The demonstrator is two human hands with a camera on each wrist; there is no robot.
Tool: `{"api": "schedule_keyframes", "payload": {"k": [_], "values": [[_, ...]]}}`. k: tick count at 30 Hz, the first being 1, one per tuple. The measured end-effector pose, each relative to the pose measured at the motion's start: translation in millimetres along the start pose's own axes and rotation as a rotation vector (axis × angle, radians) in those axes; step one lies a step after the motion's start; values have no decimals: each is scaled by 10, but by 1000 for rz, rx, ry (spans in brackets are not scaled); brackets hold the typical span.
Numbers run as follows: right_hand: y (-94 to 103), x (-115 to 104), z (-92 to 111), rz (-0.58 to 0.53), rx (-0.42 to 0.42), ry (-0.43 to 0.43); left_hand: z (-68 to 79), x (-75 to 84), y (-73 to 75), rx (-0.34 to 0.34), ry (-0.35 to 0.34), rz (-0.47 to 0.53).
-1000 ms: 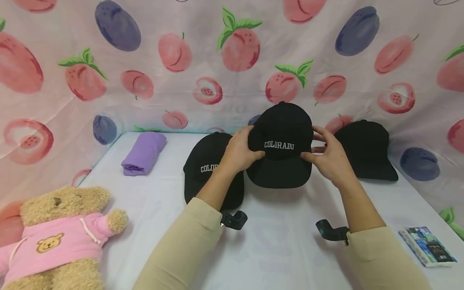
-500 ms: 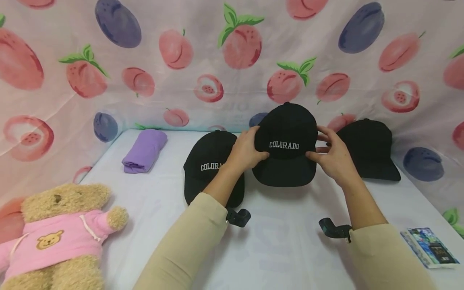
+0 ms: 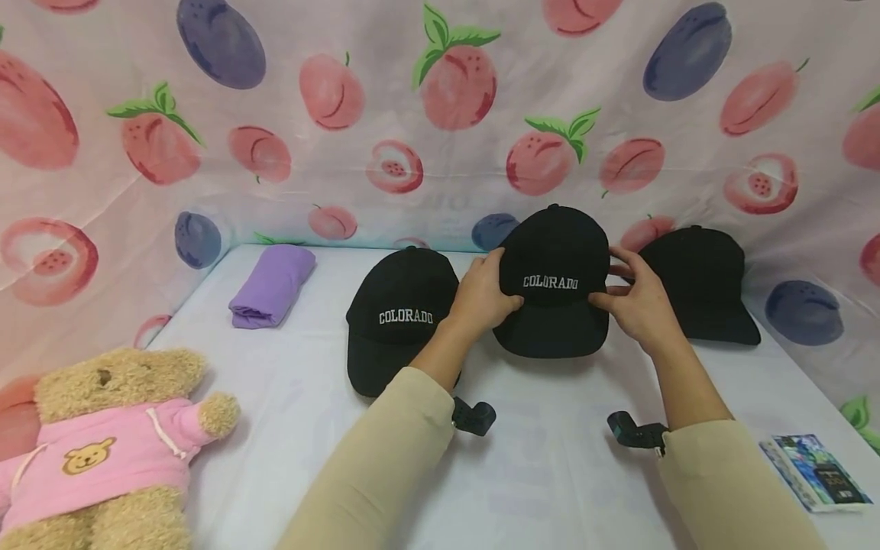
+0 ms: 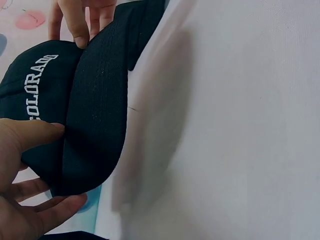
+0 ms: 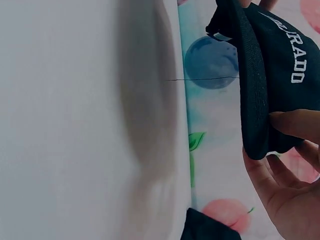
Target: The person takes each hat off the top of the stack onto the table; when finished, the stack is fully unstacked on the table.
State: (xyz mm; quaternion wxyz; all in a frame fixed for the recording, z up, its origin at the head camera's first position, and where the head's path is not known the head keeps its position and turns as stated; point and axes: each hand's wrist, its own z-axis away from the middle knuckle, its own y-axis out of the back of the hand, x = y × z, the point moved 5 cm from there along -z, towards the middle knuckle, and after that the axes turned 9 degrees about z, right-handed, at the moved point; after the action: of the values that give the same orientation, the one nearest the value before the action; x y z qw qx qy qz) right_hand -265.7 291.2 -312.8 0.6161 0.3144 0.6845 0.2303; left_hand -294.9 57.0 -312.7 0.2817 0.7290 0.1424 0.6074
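A black baseball cap (image 3: 553, 328) with white COLORADO lettering is held between both hands, its brim facing me. My left hand (image 3: 484, 294) grips its left side, thumb on the front where crown meets brim and fingers behind. On the other side my right hand (image 3: 635, 298) pinches it the same way. In both wrist views the brim stands off the white table, with a shadow on the cloth. A second black COLORADO cap (image 3: 392, 290) rests on the table to the left, partly behind my left forearm. A third black cap (image 3: 701, 290) sits to the right, behind my right hand.
A folded purple cloth (image 3: 273, 286) lies at the back left of the white table (image 3: 536, 458). At the front left is a teddy bear (image 3: 110, 458) in a pink top. A small book (image 3: 818, 473) lies near the right edge. A fruit-print curtain (image 3: 454, 176) hangs behind.
Both hands have carried the held cap to the right, away from the left cap, whose lettering now shows in full. In the last half second the held cap has also come slightly lower.
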Motion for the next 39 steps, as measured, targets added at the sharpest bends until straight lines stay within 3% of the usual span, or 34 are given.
{"api": "schedule_keyframes", "payload": {"k": [11,18,25,34,39], "values": [[15,125,-69,20,-18,-21,-129,-26,-160,10,39,51],[65,255,-137,73,-46,-28,-191,-44,-295,-35,71,104],[86,351,-177,58,-44,-62,-224,-97,-376,-60,102,110],[10,391,-189,24,-112,-77,-238,-180,-490,-43,105,93],[-87,373,-214,84,-153,-48,-231,-209,-527,-26,111,93]]}}
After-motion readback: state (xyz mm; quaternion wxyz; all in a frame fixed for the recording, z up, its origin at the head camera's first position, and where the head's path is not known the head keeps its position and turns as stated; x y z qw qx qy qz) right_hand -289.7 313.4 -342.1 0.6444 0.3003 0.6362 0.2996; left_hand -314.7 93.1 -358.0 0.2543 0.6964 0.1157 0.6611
